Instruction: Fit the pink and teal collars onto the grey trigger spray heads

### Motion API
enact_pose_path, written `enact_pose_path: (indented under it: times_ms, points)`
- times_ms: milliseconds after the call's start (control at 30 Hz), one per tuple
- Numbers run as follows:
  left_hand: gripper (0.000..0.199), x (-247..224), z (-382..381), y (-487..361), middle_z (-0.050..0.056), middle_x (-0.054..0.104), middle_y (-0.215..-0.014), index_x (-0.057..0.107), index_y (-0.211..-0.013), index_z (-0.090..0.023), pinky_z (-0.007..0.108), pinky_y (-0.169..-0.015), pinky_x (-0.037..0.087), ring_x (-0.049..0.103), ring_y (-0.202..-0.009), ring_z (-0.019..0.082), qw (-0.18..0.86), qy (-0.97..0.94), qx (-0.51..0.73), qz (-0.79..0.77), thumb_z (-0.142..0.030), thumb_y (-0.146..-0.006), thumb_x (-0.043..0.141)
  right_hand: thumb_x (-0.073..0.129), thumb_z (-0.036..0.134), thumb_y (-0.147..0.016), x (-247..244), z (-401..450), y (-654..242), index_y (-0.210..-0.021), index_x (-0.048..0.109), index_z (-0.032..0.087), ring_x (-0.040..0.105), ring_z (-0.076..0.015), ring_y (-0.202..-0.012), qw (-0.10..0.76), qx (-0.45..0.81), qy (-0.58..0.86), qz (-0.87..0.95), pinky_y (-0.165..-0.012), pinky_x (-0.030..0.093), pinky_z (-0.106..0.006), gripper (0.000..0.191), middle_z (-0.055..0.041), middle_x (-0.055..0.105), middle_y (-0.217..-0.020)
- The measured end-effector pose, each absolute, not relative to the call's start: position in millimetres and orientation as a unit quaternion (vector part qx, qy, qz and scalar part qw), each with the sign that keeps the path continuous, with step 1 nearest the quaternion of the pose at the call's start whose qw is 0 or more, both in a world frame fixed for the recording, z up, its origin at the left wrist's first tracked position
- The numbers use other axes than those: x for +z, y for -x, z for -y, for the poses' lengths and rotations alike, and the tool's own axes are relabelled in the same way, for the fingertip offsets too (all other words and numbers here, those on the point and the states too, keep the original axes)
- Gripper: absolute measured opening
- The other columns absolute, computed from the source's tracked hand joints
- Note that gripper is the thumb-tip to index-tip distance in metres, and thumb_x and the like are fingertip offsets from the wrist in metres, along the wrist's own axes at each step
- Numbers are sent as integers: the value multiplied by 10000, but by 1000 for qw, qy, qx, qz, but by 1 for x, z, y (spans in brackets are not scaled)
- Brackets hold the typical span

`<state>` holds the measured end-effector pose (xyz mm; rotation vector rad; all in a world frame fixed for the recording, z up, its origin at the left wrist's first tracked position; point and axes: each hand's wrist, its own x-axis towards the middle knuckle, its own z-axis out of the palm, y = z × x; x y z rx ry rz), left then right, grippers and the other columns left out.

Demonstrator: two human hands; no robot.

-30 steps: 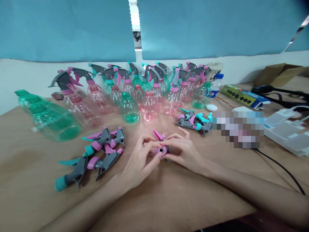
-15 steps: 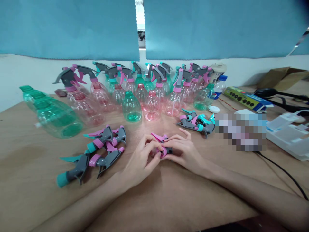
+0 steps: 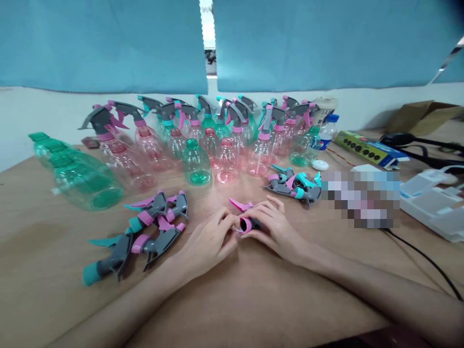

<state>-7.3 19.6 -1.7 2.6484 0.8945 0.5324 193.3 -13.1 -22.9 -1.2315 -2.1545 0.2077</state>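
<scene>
- At the centre of the frame, over the tabletop (image 3: 232, 299), 1 pink-and-grey spray head (image 3: 255, 224) is held by the right hand (image 3: 275, 229), its thumb and fingers being closed around the grey body.
- Its pink collar (image 3: 248, 223) is turned so that the dark opening is shown, and its pink trigger (image 3: 239, 205) is seen just above.
- By the left hand (image 3: 212, 237), bent fingertips are brought together at the collar's left side; 1 thin pale piece (image 3: 237, 229) is seen there, but whether it is gripped cannot be told.
- Left of centre, loose spray heads (image 3: 159, 240) are heaped; a 2nd heap (image 3: 308, 194) is placed right of centre.
- Across the middle, 1 green bottle (image 3: 196, 164) and 1 pink bottle (image 3: 227, 163) are stood uncapped near each other.
</scene>
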Motion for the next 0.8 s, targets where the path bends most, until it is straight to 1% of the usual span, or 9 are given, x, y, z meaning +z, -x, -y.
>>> enact_pose_path:
  times_ms: [133,200,300,433,533,633,700,733,800]
  points:
    - [75,-1,-22,9,9,572,-897,520,-926,-206,258,-637,432,554,-726,141,183,-912,194,-312,-200,-871,470,591,370,-865,-21,12,-195,-1068,570,250,570,-191,-995,332,97,470,812,-1018,256,-419,237,-10,668,-1002]
    - [64,-1,-22,10,1,597,-861,530,-912,-204,250,-628,434,557,-703,136,199,-905,212,-311,-197,-855,500,596,370,-863,-21,12,-195,-1067,572,249,575,-189,-983,340,102,468,809,-1010,267,-416,238,-7,669,-978]
    - [50,-1,-21,12,-9,623,-792,556,-882,-200,237,-610,444,562,-646,123,221,-890,242,-318,-219,-848,525,577,364,-875,-20,12,-196,-1076,573,259,590,-190,-971,345,104,477,802,-1020,260,-429,227,-4,676,-955]
    - [104,1,-20,12,-6,644,-757,593,-837,-202,233,-603,470,581,-633,125,249,-859,278,-352,-294,-852,546,587,361,-868,-19,13,-198,-1068,573,267,595,-192,-969,361,114,480,791,-1020,267,-434,222,-2,682,-965]
    - [132,0,-24,12,-8,633,-738,574,-788,-194,228,-577,477,588,-612,123,294,-809,311,-402,-313,-844,560,603,350,-860,-18,13,-198,-1026,583,262,593,-188,-961,373,129,483,782,-1037,244,-441,189,7,680,-948]
    - [188,-3,-32,13,-11,627,-758,529,-925,-198,237,-559,483,617,-643,143,376,-733,356,-442,-345,-826,592,626,341,-843,-17,13,-198,-984,581,250,599,-194,-959,385,136,488,772,-1043,244,-454,174,6,686,-942]
    - [267,-5,-37,13,-3,624,-777,525,-1020,-190,241,-552,482,627,-655,151,427,-695,368,-447,-357,-823,592,629,333,-838,-18,13,-199,-1000,579,250,599,-209,-993,393,137,492,765,-1031,284,-459,189,-8,687,-993]
    - [276,-6,-40,14,2,622,-773,547,-1024,-180,243,-553,480,624,-649,150,442,-686,366,-448,-364,-823,588,628,329,-837,-18,13,-200,-1037,574,253,595,-218,-1019,396,138,495,761,-1015,317,-458,220,-19,681,-1033]
    - [257,-7,-43,14,2,613,-714,604,-945,-158,243,-554,471,600,-606,139,458,-675,362,-452,-381,-817,588,621,324,-837,-18,13,-202,-1141,548,261,586,-234,-1057,403,143,501,753,-964,394,-447,319,-39,660,-1105]
